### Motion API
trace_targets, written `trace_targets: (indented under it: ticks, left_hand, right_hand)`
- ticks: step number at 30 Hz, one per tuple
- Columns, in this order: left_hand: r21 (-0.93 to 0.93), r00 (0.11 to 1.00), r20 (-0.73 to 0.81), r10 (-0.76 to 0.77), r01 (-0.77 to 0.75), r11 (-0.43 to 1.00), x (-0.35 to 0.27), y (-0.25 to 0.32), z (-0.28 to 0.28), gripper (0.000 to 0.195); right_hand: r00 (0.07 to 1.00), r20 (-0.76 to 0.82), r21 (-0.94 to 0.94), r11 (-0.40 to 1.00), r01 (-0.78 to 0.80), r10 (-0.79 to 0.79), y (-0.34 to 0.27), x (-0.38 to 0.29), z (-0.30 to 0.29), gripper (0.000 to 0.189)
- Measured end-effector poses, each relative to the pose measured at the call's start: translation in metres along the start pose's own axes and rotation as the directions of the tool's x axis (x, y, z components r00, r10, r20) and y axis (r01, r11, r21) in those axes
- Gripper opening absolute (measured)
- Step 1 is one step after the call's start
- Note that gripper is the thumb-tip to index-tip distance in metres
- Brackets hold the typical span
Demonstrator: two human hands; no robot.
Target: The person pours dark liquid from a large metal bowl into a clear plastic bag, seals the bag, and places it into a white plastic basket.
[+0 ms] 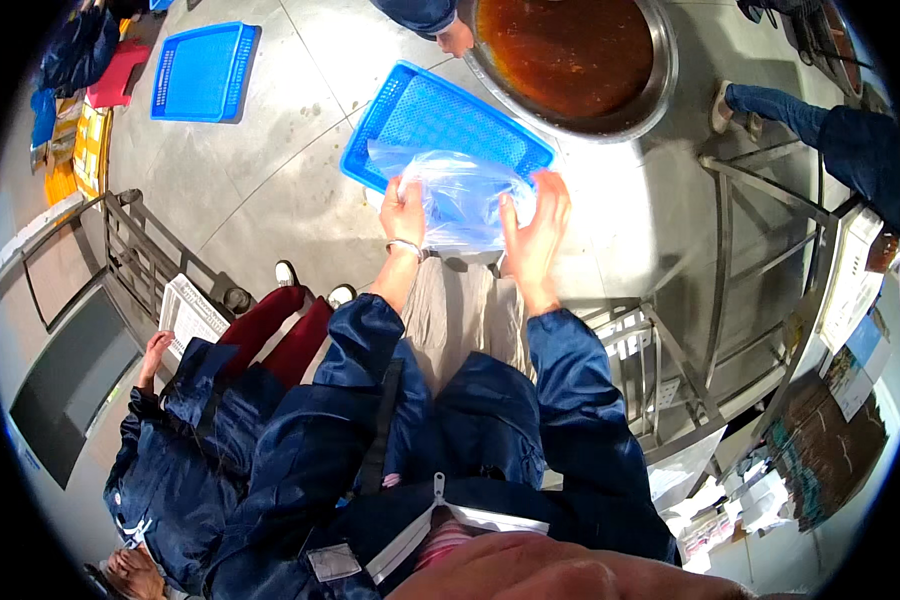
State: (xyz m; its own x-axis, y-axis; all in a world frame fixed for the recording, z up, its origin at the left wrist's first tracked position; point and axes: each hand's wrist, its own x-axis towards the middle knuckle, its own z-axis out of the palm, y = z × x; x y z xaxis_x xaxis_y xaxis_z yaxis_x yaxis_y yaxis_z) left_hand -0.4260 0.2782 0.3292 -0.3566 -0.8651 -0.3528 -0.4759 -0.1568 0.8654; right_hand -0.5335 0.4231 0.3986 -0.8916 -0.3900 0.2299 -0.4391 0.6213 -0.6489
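Note:
Between my two hands is a clear plastic bag (465,196), spread over the near edge of a blue perforated plastic basket (457,112). My left hand (405,217), with a bracelet at its wrist, grips the bag's left side. The right side of the bag is held by my right hand (534,225), thumb against the film and fingers bent behind it. Glare and folds in the film hide whether anything lies inside the bag. The blue basket is tilted in the view and shows bare holed plastic at its bottom.
A large metal basin (664,97) of reddish-brown liquid stands beyond, a co-worker's hand (456,37) at its rim. Another blue basket (202,71) lies far left. One co-worker at left touches a white basket (187,311); another stands at right near a metal frame (720,225).

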Motion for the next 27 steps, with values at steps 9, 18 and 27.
trace_targets:
  ticks: [9, 18, 27]
  left_hand:
    - [-0.007, 0.948, 0.289, -0.131, 0.139, 0.990, -0.059, 0.034, -0.006, 0.033]
    - [0.187, 0.988, 0.126, -0.085, 0.061, 0.980, -0.016, 0.017, -0.021, 0.038]
    - [0.119, 0.980, 0.161, -0.120, 0.101, 0.988, -0.004, 0.033, -0.013, 0.037]
  right_hand:
    - [0.718, 0.638, 0.101, 0.895, -0.435, 0.277, 0.111, -0.035, 0.117, 0.030]
    - [0.582, 0.814, 0.021, 0.999, -0.032, 0.002, -0.004, -0.034, 0.030, 0.026]
    - [0.839, 0.223, 0.174, 0.827, -0.534, 0.496, 0.052, -0.059, 0.014, 0.059]
